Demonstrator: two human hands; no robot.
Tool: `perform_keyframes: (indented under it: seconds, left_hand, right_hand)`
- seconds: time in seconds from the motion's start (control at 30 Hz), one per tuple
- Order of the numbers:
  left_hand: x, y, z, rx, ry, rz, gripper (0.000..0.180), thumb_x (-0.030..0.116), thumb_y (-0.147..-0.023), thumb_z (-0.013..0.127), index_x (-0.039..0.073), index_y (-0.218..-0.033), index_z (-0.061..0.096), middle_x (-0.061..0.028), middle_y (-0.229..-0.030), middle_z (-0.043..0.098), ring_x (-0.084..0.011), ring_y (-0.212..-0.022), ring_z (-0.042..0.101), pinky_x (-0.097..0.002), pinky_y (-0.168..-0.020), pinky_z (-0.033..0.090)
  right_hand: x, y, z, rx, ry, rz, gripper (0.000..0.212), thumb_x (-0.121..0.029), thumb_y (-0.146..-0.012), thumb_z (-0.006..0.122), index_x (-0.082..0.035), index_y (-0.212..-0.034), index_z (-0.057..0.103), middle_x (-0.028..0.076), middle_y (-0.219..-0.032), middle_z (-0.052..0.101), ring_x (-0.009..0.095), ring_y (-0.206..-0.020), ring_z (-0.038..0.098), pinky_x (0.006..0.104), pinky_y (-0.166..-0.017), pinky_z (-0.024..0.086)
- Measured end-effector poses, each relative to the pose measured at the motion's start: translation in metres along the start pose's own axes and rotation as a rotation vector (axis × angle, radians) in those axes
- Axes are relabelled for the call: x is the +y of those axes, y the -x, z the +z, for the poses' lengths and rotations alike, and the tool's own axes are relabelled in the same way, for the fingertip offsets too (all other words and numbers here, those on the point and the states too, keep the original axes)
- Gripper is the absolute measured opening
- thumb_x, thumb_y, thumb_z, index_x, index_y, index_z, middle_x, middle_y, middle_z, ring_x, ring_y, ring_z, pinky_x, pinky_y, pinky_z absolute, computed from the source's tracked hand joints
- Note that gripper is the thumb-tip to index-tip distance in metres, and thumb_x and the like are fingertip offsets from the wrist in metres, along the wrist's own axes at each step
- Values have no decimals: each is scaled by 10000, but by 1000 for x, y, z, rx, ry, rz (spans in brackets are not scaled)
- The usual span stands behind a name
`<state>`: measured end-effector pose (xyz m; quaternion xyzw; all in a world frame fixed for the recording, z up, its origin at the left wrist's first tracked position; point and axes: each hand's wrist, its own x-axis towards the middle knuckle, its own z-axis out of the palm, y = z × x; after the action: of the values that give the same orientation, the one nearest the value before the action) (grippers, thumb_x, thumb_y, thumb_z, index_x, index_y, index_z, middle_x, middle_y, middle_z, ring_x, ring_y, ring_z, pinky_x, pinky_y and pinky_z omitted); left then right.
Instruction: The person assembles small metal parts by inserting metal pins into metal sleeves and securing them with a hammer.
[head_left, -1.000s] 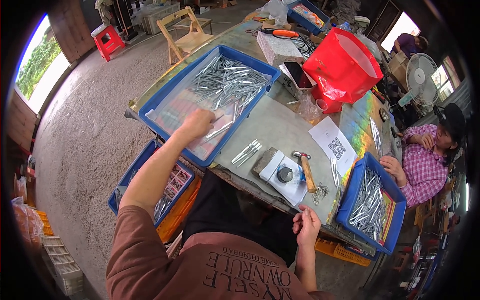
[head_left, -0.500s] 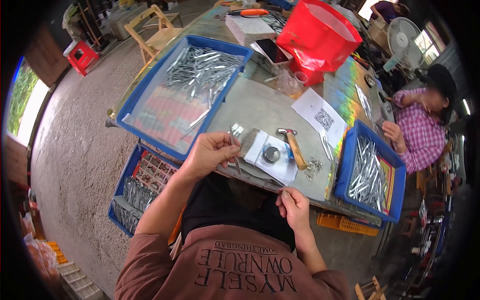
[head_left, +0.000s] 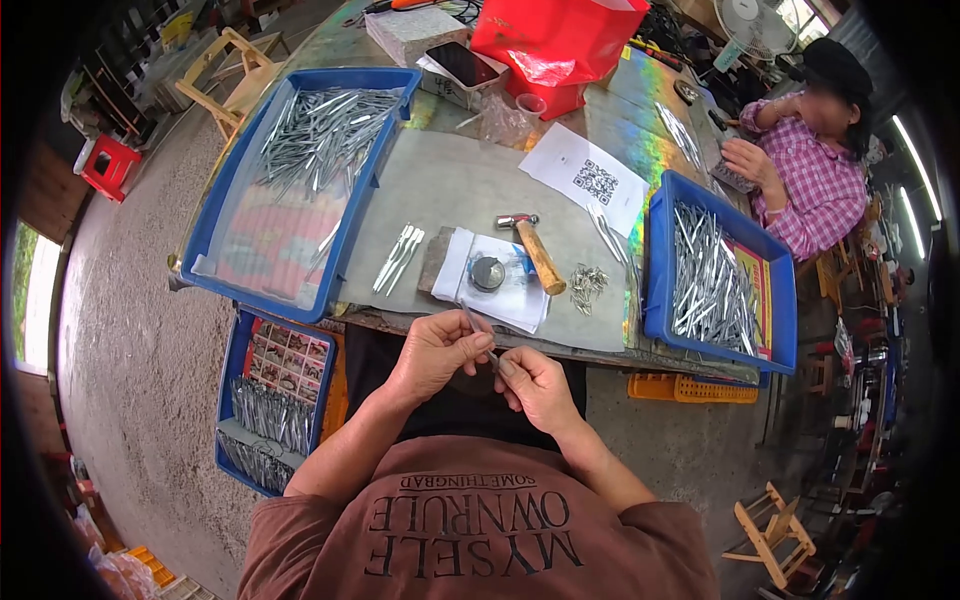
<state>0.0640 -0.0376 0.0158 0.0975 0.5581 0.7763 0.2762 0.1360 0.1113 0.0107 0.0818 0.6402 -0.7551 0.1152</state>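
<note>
My left hand [head_left: 436, 355] is closed on a slim grey metal strip [head_left: 472, 318] in front of the table's near edge. My right hand [head_left: 532, 383] meets it there, fingers pinched at the strip's lower end; whether it also holds some small part is hidden. Beyond the hands, a round dark metal piece [head_left: 487, 273] sits on white paper [head_left: 515, 308] over a block. Beside it lies a hammer [head_left: 538, 255] with a wooden handle, and to its right a small pile of tiny metal parts [head_left: 588, 287]. Several slim metal strips [head_left: 400, 258] lie side by side left of the block.
Blue trays of metal strips stand left [head_left: 334, 270] and right [head_left: 652, 290] on the table. A lower blue crate [head_left: 232, 350] is by my left side. Farther back are a red bag [head_left: 555, 45], a phone [head_left: 462, 64] and a printed sheet [head_left: 540, 165]. Another person [head_left: 815, 190] sits at the right.
My left hand has moved right and toward me with the metal strip, away from the strips on the table. My right hand has risen leftward to meet it. The view has shifted.
</note>
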Motion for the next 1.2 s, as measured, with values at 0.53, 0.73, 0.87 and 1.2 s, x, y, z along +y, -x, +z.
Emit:
perform_keyframes:
  seconds: [0.53,0.73,0.87,1.2]
  left_hand:
    - [18,14,-3,-238,-246,-246,278,221,-845,492,-22,-958,568,-10,-663,535,-55,-591,480,-191,-522,408]
    - [5,7,2,-501,-655,-169,188,139,-814,503,0,-925,561,-43,-623,542,-96,-585,505,-241,-551,422]
    - [-5,8,2,-498,-644,-249,127,107,-792,520,-3,-842,559,-51,-622,560,-106,-592,524,-247,-564,423]
    - [-25,12,-8,-312,-93,-298,84,56,-773,567,-1,-835,559,-8,-687,561,-51,-663,533,-174,-600,416]
  right_hand:
    - [-3,10,-39,189,742,-691,119,-2,-685,596,-14,-792,546,94,-679,515,221,-598,522,272,-497,414]
    - [-10,13,-47,63,958,-848,151,-12,-637,616,-32,-771,549,71,-704,508,215,-619,525,286,-497,424]
    - [-15,9,-57,68,950,-791,157,-17,-635,626,-32,-780,567,82,-726,534,231,-647,533,298,-538,436]
    - [14,-38,-120,650,1158,-339,106,-104,-745,521,-16,-801,539,150,-761,552,328,-728,530,391,-637,414]
